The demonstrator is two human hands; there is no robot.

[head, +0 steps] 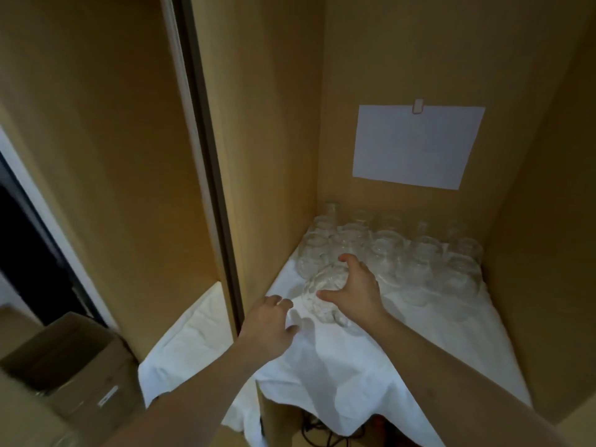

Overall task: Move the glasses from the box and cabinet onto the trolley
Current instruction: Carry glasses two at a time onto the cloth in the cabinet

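Both forearms enter from the lower edge and reach into the cabinet (419, 59). Right hand (358, 287): the grip is curled over the front glass (325, 290), thumb on the near side and fingers over the far side, closing round the bowl. Left hand (271, 327): fingers are loosely bent beside that glass; whether they touch it or a smaller clear piece below it cannot be told, as the area is blurred.

Step in hand, as judged: pickup of one glass from the cabinet shelf. The trolley is not in view.

Next move, as judged:
1. Lift the glass straight up, clear of the white cloth (354, 366) lining the shelf.
2. Draw it back without striking the row of glasses (396, 250) just behind it.
3. Support the base with the left hand if required.

Risk: the cloth is wrinkled and hangs over the shelf edge; a snagged base could drag it and disturb the remaining glasses.

Appearance of the task's thing: clear, rounded and bowl-shaped, with a faceted or patterned wall. Further detail is too blurred to state. The remaining glasses stand close together, several touching, towards the back of the shelf.

Surroundings: a white sheet of paper (416, 146) is clipped to the back panel. A cardboard box (74, 359) stands on the floor at lower left.
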